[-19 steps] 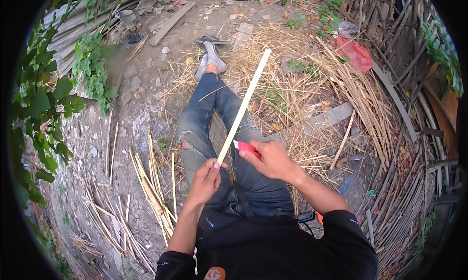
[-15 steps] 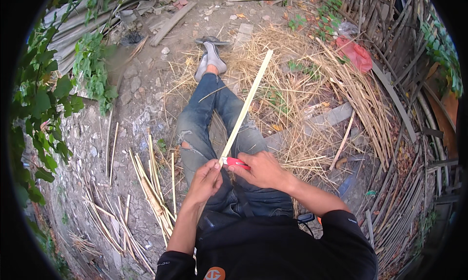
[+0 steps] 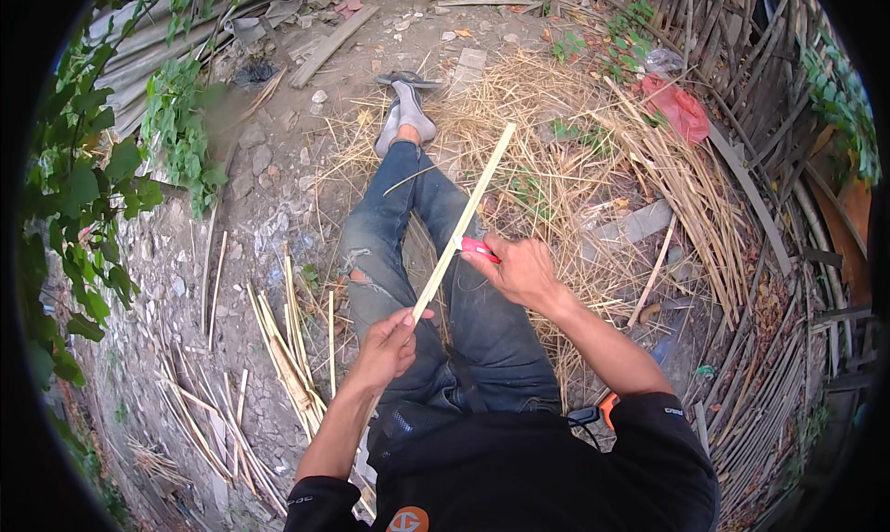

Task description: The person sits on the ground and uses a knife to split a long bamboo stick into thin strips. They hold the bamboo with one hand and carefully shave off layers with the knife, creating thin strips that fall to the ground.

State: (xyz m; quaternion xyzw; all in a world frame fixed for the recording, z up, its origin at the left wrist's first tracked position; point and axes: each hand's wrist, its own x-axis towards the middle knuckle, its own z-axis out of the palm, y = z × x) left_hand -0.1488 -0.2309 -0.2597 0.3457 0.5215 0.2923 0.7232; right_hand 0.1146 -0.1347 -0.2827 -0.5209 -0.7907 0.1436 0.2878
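Observation:
My left hand (image 3: 385, 354) is closed around the lower part of a long, pale bamboo strip (image 3: 489, 173), which slants up and to the right over my legs. A red-handled utility knife (image 3: 481, 249) is gripped in my right hand (image 3: 525, 272). Its blade end meets the strip about midway along the visible length; the blade itself is too small to make out clearly. The strip's lower end passes behind my left hand and forearm.
My outstretched legs in torn jeans (image 3: 385, 245) lie beneath the work. Split bamboo strips (image 3: 295, 384) lie at left, with thin shavings (image 3: 528, 96) heaped ahead. More strips (image 3: 695, 221), a red plastic bag (image 3: 677, 110) and a wooden fence (image 3: 742, 50) stand right.
The knife in my right hand has moved up the strip, away from my left hand. The strip's far end has come lower, toward me, while my left hand keeps its grip.

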